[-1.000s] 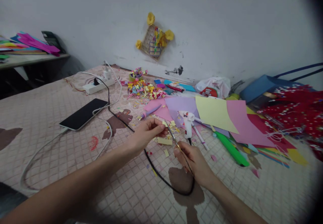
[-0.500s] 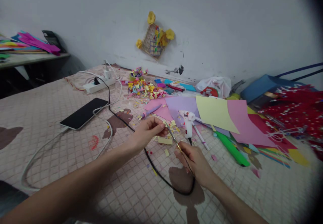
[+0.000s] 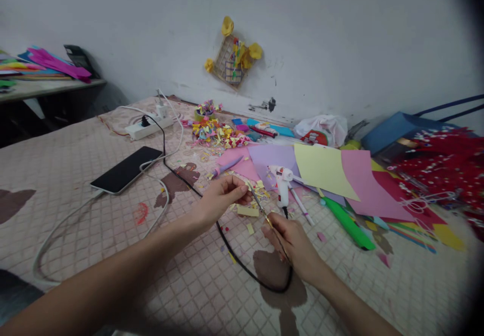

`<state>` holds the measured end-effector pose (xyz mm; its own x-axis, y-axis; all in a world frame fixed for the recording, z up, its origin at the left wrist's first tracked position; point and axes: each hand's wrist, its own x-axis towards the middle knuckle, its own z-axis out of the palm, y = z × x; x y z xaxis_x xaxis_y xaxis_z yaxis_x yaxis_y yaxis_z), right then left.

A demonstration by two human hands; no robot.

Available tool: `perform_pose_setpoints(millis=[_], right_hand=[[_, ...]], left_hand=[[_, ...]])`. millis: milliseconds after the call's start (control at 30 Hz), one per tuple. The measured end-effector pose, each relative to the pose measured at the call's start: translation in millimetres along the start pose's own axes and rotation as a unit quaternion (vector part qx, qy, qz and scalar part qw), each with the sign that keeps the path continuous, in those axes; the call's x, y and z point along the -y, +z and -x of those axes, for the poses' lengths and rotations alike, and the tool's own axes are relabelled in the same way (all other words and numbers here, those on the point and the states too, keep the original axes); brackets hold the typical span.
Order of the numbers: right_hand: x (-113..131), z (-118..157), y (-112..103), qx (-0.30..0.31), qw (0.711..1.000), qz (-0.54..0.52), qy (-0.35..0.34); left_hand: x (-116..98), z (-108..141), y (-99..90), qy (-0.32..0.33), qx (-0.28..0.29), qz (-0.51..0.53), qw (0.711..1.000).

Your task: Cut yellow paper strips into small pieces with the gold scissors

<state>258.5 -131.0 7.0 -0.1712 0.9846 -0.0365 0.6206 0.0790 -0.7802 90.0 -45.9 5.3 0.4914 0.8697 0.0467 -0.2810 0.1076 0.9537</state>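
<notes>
My right hand [image 3: 293, 242] is closed round the gold handles of a pair of scissors [image 3: 260, 206], whose narrow blades point up and left. The blade tips reach the fingertips of my left hand [image 3: 226, 193], which are pinched together. Whatever lies between those fingertips is too small to make out. Beneath the blades, cut yellow paper pieces [image 3: 247, 211] lie scattered on the quilted cloth. A white glue gun [image 3: 282, 187] rests just beyond my right hand. Its black cord [image 3: 242, 265] loops below both hands.
Coloured paper sheets [image 3: 325, 169] and a green cutter-like tool [image 3: 348, 222] lie at right. A heap of paper bits [image 3: 219, 133] stands near the wall. At left are a tablet-like black device [image 3: 126, 169] and a white power strip [image 3: 149, 127]; a white cable [image 3: 56, 235] runs across the cloth.
Both hands and the scissors hold almost the same position. The whole view has shifted very slightly.
</notes>
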Motion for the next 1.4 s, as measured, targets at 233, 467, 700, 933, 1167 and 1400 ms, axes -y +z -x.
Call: perform_pose_setpoints(millis=[233,467,700,933,1167,1400], right_hand=[[-0.8,0.8,-1.6,-0.001,1.000,0.016,-0.008],[-1.3,0.1,-5.5,-0.005,0.998,0.044,-0.037],[-2.0,0.5,-6.3,0.005,0.999,0.022,-0.024],[-3.5,0.8,-4.9,-0.003,1.000,0.007,-0.024],[-0.3,2.2,-2.0,0.017,0.999,-0.049,0.009],[-3.7,2.3,1.5,0.015,0.998,-0.057,0.020]], left_hand=[[-1.2,0.4,-0.4,-0.001,0.004,-0.005,1.000],[-3.1,1.1,0.4,-0.004,-0.001,-0.013,1.000],[-4.5,1.8,0.1,-0.007,0.003,-0.007,1.000],[-3.6,1.6,0.7,-0.014,0.005,0.008,1.000],[0.4,0.6,0.1,-0.025,0.005,0.021,0.999],[0.2,1.3,2.0,-0.018,-0.005,0.031,0.999]])
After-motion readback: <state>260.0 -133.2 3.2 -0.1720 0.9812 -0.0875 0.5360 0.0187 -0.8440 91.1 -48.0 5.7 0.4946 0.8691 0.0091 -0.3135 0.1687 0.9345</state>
